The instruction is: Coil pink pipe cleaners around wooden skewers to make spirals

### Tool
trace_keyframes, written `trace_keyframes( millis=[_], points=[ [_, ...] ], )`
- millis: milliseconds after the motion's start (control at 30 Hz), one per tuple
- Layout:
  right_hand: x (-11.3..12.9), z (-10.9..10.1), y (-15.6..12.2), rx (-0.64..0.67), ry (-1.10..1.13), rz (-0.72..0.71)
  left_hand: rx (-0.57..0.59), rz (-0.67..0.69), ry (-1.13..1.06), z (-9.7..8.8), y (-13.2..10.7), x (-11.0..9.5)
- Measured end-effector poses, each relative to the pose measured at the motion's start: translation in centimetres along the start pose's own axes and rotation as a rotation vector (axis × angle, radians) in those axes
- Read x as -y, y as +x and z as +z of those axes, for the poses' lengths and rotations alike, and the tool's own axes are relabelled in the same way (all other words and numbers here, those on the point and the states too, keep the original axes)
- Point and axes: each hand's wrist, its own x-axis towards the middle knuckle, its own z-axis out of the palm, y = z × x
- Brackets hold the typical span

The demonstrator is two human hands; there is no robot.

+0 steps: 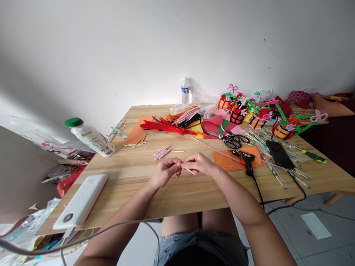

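My left hand (167,170) and my right hand (198,163) meet above the front middle of the wooden table, thumbs and fingers pinched together. A short thin wooden stick (190,171) pokes out below the fingers of my right hand. Its other end runs in between the fingertips of both hands, where a little pink shows. Just beyond my left hand lies a small row of sticks wrapped in pink pipe cleaner (162,152). One bare wooden stick (178,151) rests to the right of that row.
A glue gun (247,161) with a cable lies on orange foam, near black scissors (234,139) and a phone (279,154). Red pipe cleaners (163,126) spread behind. Flower baskets (259,120) stand back right. At left are a white bottle (90,136) and a power bank (80,201).
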Motion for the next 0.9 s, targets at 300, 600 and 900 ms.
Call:
trace_keyframes(
  millis=[300, 600, 900],
  points=[
    [-0.3, 0.2, -0.1, -0.016, -0.15, -0.027, 0.004, -0.184, -0.153, 0.4, 0.0, -1.1],
    [-0.8, 0.4, 0.3, -0.217, -0.218, -0.552, 0.097, -0.261, -0.422, 0.7, -0.2, -1.2],
    [-1.6, 1.4, 1.0, -0.376, -0.375, -0.784, -0.009, -0.187, -0.506, 1.0, -0.1, -0.7]
  ],
)
